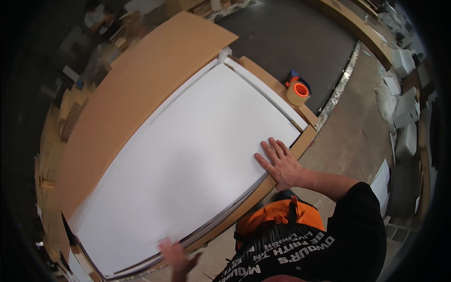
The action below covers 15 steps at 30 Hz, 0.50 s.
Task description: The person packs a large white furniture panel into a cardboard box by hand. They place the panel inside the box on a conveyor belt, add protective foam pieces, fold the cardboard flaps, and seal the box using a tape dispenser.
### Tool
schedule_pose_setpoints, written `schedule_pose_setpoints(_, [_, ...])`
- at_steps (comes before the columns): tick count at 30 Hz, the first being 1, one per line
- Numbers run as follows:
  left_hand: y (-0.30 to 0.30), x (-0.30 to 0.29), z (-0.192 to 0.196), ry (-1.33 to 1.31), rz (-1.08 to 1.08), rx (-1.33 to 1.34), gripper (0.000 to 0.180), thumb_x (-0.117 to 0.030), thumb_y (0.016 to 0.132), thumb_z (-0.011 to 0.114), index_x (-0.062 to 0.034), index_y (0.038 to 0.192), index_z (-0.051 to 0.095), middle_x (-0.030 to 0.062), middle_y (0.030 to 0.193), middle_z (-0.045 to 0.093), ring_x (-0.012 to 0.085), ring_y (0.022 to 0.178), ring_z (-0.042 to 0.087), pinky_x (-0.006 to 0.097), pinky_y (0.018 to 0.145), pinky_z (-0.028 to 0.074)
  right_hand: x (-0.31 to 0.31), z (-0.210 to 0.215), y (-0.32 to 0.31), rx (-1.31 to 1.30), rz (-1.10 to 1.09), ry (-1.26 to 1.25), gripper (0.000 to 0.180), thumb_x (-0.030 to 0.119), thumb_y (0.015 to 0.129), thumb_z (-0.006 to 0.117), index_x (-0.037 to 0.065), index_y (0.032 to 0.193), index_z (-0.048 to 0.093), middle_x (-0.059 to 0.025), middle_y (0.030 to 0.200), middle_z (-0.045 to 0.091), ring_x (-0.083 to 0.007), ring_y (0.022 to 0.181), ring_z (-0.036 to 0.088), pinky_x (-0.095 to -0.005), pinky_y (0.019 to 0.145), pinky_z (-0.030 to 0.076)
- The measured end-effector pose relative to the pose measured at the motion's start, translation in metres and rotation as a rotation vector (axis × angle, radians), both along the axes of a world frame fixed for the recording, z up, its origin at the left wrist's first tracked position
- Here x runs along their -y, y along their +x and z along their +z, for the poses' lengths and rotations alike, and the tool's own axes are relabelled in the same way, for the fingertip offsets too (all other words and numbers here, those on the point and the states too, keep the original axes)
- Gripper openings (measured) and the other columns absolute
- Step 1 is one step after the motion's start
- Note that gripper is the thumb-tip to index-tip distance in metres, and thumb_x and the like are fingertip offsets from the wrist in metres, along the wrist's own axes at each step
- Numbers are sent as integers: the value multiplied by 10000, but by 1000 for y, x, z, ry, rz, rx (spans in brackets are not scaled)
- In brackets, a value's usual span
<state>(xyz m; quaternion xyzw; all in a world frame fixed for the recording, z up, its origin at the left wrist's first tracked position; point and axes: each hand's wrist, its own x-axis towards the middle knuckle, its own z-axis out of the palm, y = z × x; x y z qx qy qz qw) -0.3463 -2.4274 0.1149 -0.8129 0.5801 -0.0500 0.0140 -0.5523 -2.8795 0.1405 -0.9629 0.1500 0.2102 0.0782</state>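
Note:
A large white panel (188, 155) lies flat inside a long open cardboard box (141, 75), whose wide flap is folded out on the far left. My right hand (280, 164) rests on the panel near its right corner, fingers spread and stretched out. Over the panel's near edge, further left, is my left hand (176, 256), smeared by motion; its fingers are too blurred to read. White foam edging (265, 94) runs along the panel's far right end, with a wrapped white corner piece (224, 54) at the top.
A tape dispenser (298, 89) with an orange hub sits on the dark tabletop (291, 37) by the box's end. White boxes and foam pieces (406, 108) line the right side. Stacked cardboard (70, 117) stands at left. Another person (96, 19) is at the far upper left.

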Motion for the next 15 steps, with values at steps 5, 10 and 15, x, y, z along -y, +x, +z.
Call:
schedule_pose_setpoints(5, [-47,179,3,4,92,-167,940,-631,707,665,63,1293,425,347,1392,331,599,1277,276,689,1022,222,28,12,15,-165,169,114,1044,542,775,634,58,1501,62,-336,1503,3,-500,1398,7,-607,1121,50])
schedule_pose_setpoints(10, [-43,194,1,0,202,-233,776,-476,670,699,-18,1258,484,293,1356,397,579,1260,319,658,1020,267,216,-18,103,877,234,172,651,314,714,733,53,1264,501,-199,1278,431,-418,1161,395,-554,987,310])
schedule_pose_setpoints(15, [-34,187,-5,93,166,-277,973,-590,556,746,-55,1306,432,286,1382,375,583,1262,322,667,1016,272,489,-78,287,1119,-685,-122,639,337,793,707,-64,1232,474,-227,1189,540,-346,1066,527,-461,904,405])
